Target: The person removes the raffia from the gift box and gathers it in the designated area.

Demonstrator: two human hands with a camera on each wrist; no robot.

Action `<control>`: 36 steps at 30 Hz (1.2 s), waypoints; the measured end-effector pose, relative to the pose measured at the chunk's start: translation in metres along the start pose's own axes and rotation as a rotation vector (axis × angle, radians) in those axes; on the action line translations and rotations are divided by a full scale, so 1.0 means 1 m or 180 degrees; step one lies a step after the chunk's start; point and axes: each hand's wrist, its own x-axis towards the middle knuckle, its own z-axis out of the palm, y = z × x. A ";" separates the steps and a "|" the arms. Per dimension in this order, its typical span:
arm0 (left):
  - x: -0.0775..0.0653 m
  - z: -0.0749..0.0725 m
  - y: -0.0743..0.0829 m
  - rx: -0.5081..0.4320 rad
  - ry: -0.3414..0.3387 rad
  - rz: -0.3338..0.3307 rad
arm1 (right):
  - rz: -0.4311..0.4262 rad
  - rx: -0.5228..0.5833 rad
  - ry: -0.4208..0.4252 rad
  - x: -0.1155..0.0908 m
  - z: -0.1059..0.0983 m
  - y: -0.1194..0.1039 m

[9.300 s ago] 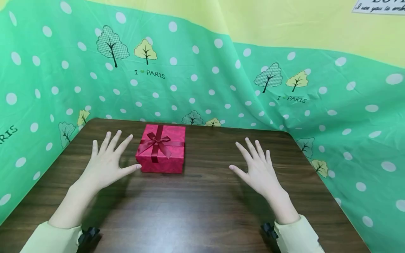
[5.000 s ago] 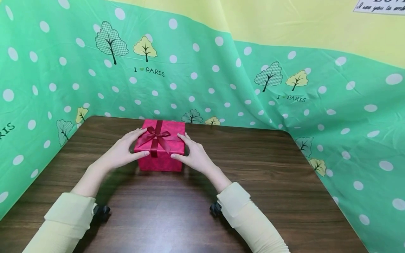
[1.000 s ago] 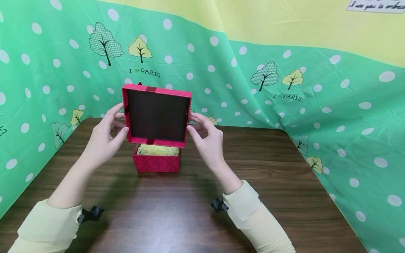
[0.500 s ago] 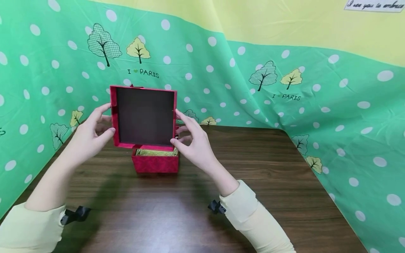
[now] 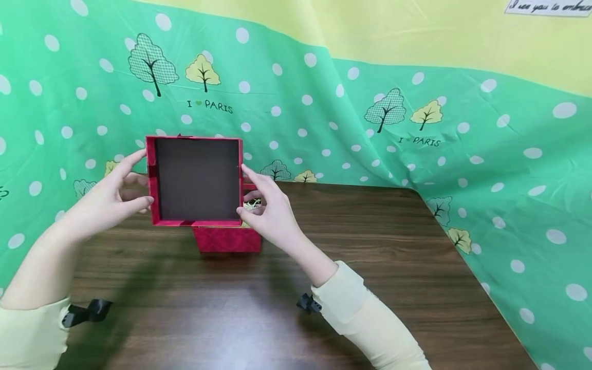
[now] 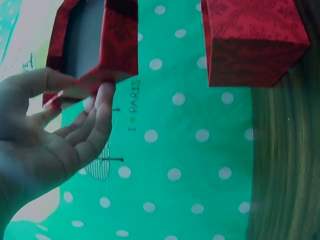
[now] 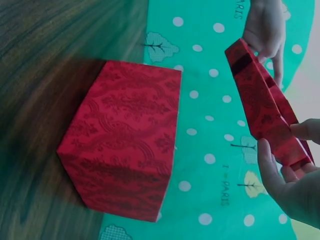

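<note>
Both hands hold up a red box lid (image 5: 199, 180), tilted so its dark inside faces the head camera. The left hand (image 5: 108, 198) grips the lid's left side, thumb in front and fingers behind. At the opposite side, the right hand (image 5: 270, 208) pinches it in the same manner. Behind and below the lid stands the red gift box base (image 5: 226, 240) on the table, uncovered. Pale shredded filler (image 5: 253, 204) shows at its right part; the lid hides the rest. In the right wrist view the lid (image 7: 260, 100) is raised apart from the box base (image 7: 125, 115).
The dark wood-grain table (image 5: 370, 267) reaches out around the box. A green dotted cloth (image 5: 287, 123) with tree prints hangs along the back and sides. Small black bows (image 5: 88, 312) sit at both sleeve cuffs.
Earlier the lid with its ribbon bow sat on the box; both hands gripped it and lifted it off. Over the last second the lid has moved left and slightly down.
</note>
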 end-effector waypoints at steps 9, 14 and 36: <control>-0.004 -0.016 -0.018 -0.0280 -0.0289 -0.0055 | 0.0252 0.0324 0.0096 0.002 0.015 0.004; -0.005 -0.025 -0.028 -0.0339 -0.0414 -0.0075 | 0.0293 0.0458 0.0074 0.002 0.023 0.006; -0.011 -0.041 -0.081 -0.0821 -0.0687 -0.0018 | 0.0586 0.0820 -0.0457 -0.005 0.048 -0.014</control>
